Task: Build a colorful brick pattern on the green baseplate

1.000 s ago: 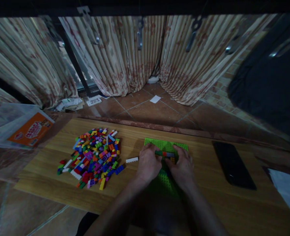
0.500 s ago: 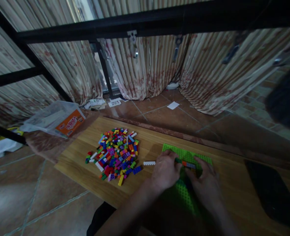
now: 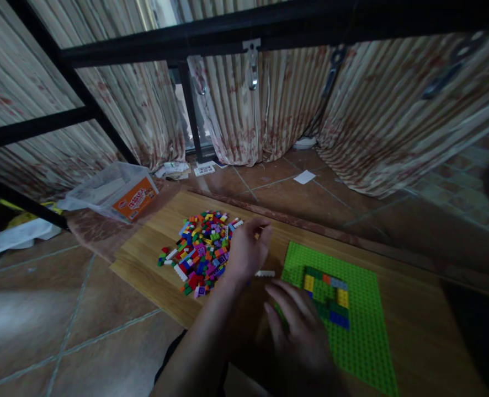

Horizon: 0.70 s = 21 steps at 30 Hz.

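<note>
My left hand (image 3: 246,251) hovers at the right edge of a pile of mixed toy building bricks (image 3: 201,251), its thumb and fingers curved but apart, with no brick visible in its grasp. My right hand (image 3: 298,325) stretches its fingers over the left side of a green studded baseplate (image 3: 364,314), holding nothing that I can see. On that plate stands a rectangular ring of green, yellow, orange, grey and blue bricks (image 3: 339,318), partly hidden by the right hand. A long white brick (image 3: 266,273) lies on the wood between both hands.
The wooden table (image 3: 153,281) carries a dark flat object (image 3: 472,325) at the right. Beyond its left end sits a clear plastic bin (image 3: 104,190) with an orange label. Black metal bars (image 3: 211,41) and striped curtains (image 3: 244,121) stand behind.
My left hand has left the brick ring and moved left to the pile. The right hand has drawn back leftward off the ring, uncovering most of it. The view has shifted slightly.
</note>
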Each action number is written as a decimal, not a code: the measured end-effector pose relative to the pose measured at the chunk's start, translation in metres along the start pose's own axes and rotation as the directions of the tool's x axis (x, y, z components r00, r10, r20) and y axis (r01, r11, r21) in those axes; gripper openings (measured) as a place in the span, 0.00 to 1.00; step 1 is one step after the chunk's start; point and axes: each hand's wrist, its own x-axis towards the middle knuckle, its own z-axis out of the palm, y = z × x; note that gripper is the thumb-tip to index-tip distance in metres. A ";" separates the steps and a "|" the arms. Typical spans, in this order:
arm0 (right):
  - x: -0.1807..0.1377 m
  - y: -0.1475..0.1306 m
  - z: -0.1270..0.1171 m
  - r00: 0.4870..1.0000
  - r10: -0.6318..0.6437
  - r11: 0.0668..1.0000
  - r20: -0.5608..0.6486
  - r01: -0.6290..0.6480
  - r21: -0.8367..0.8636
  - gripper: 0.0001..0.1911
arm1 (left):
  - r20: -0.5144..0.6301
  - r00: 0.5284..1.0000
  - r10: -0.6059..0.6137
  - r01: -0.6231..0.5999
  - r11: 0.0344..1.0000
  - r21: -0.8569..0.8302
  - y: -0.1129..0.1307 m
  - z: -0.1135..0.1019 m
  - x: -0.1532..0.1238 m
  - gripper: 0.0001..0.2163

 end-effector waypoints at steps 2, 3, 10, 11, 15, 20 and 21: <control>0.001 -0.007 0.019 0.998 -0.039 0.998 0.040 0.038 0.041 0.16 | -0.044 0.999 -0.014 0.011 0.998 -0.057 -0.005 -0.011 0.007 0.08; 0.003 -0.009 0.026 0.998 -0.040 0.998 0.056 0.037 0.045 0.17 | -0.057 0.998 -0.031 0.026 0.996 -0.084 -0.006 -0.015 0.009 0.08; 0.019 -0.015 0.051 0.970 0.062 0.998 0.235 -0.061 -0.011 0.17 | -0.056 0.994 -0.092 0.082 0.985 -0.155 -0.009 -0.028 0.013 0.09; 0.020 -0.015 0.052 0.966 0.070 0.998 0.249 -0.070 -0.009 0.16 | -0.049 0.995 -0.092 0.084 0.985 -0.148 -0.009 -0.028 0.013 0.09; 0.022 -0.013 0.052 0.958 0.084 0.995 0.276 -0.095 0.025 0.13 | -0.020 0.995 -0.098 0.095 0.986 -0.134 -0.011 -0.029 0.014 0.10; 0.025 -0.010 0.038 0.960 0.121 0.983 0.251 -0.151 0.104 0.12 | 0.015 0.995 -0.098 0.099 0.989 -0.114 -0.009 -0.028 0.014 0.10; 0.026 -0.009 0.033 0.961 0.138 0.979 0.238 -0.169 0.116 0.13 | 0.020 0.995 -0.097 0.098 0.989 -0.107 -0.008 -0.027 0.013 0.10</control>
